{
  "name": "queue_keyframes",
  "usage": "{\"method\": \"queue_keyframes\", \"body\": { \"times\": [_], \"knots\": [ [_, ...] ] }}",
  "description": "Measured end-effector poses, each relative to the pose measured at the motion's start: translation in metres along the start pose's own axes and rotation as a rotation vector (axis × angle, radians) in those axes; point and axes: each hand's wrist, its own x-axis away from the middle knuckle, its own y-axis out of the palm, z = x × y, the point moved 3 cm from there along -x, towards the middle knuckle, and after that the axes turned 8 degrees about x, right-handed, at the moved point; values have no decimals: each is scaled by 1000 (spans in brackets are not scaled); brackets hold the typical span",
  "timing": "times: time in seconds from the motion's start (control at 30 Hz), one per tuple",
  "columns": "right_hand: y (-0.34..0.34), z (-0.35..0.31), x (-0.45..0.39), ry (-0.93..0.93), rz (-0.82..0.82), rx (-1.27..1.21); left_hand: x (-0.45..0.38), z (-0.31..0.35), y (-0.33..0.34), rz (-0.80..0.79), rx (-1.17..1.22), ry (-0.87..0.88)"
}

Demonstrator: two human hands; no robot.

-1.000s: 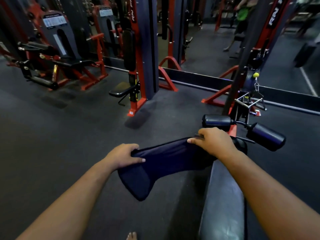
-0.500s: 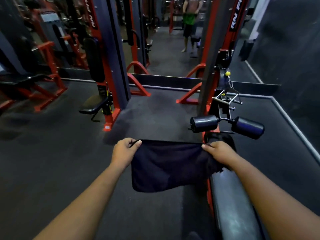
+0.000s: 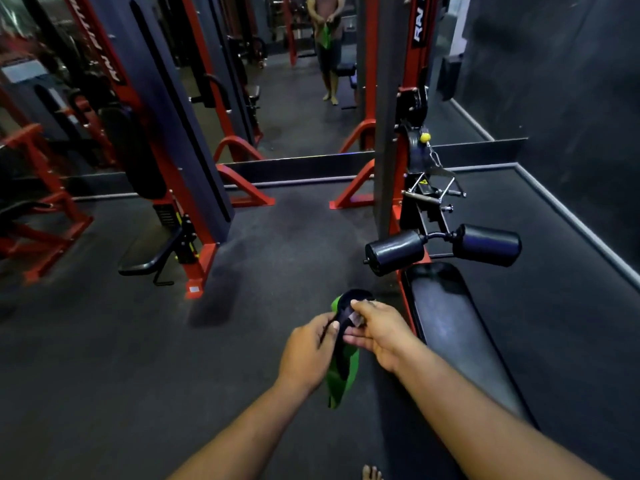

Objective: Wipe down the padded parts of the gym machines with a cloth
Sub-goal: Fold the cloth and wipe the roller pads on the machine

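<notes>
A cloth (image 3: pixel 341 370), dark on one side and green on the other, hangs folded between my two hands above the floor. My left hand (image 3: pixel 306 351) pinches its left edge. My right hand (image 3: pixel 375 332) pinches the top fold, close against the left hand. Just to the right runs the long black padded bench (image 3: pixel 450 327) of a red cable machine. Two black roller pads (image 3: pixel 394 252) (image 3: pixel 486 244) sit across the bench's far end. Neither hand touches the bench.
A red and black machine column (image 3: pixel 166 133) with a small black seat (image 3: pixel 149 252) stands to the left. A wall mirror (image 3: pixel 301 77) ahead reflects a person holding a green cloth. A cable handle (image 3: pixel 429 194) hangs beyond the rollers. Dark rubber floor (image 3: pixel 104 375) lies all around.
The cloth was stretched wide between my hands over the bench end. My hands have come together left of the bench, folding the cloth so its green side shows.
</notes>
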Motion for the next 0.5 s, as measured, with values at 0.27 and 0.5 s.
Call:
{"method": "queue_keyframes", "body": {
  "times": [0.27,0.5],
  "knots": [
    [-9,-37,-61,-32,23,76,-78,1,-3,-100,-307,140],
    [-51,-57,-122,-647,43,831,-162,-5,-31,-98,-152,174]
  ]
}}
